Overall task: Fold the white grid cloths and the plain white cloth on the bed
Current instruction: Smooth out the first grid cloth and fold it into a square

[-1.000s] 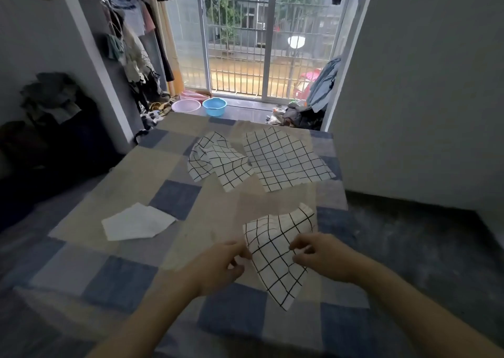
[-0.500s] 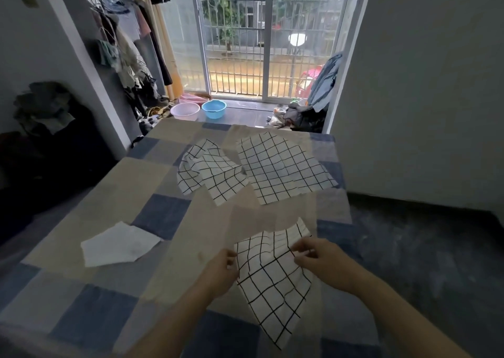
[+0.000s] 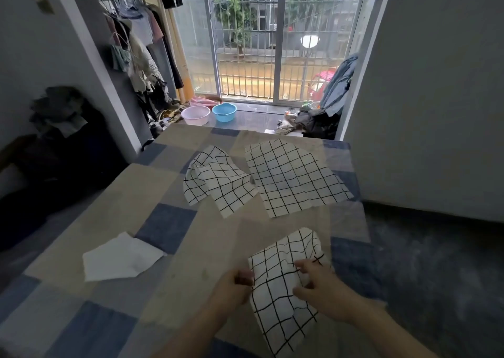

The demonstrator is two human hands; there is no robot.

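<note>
Bed (image 3: pixel 174 221), patchwork cover in beige, blue and grey squares; carries all cloths.

Grid cloths, white with black lines: four pieces.
- Near grid cloth (image 3: pixel 283 297), at the near right of the bed, rumpled, far edge curled over. Left hand (image 3: pixel 231 289) pinches its left edge, fingers curled; right hand (image 3: pixel 324 289) lies on its right part with thumb and fingers closed on a fold. Both forearms cross the near edge of the bed.
- Large grid cloth (image 3: pixel 291 177), far right, spread nearly flat.
- Two smaller grid cloths (image 3: pixel 221 183), far centre, overlapping one another, creased, just beside the large one.

Plain white cloth (image 3: pixel 120 259): one piece, left side of the bed, lying flat with a corner turned over, well apart from the hands.

Surroundings beyond the far end of the bed: pink basin (image 3: pixel 195 114) and blue basin (image 3: pixel 224 111), side by side on the floor; a second pink basin behind them; barred sliding door (image 3: pixel 272 43); hanging clothes (image 3: pixel 136 43) on a rail at left; clothing heap (image 3: pixel 313 120) at right; dark pile (image 3: pixel 57 109) against the left wall.
</note>
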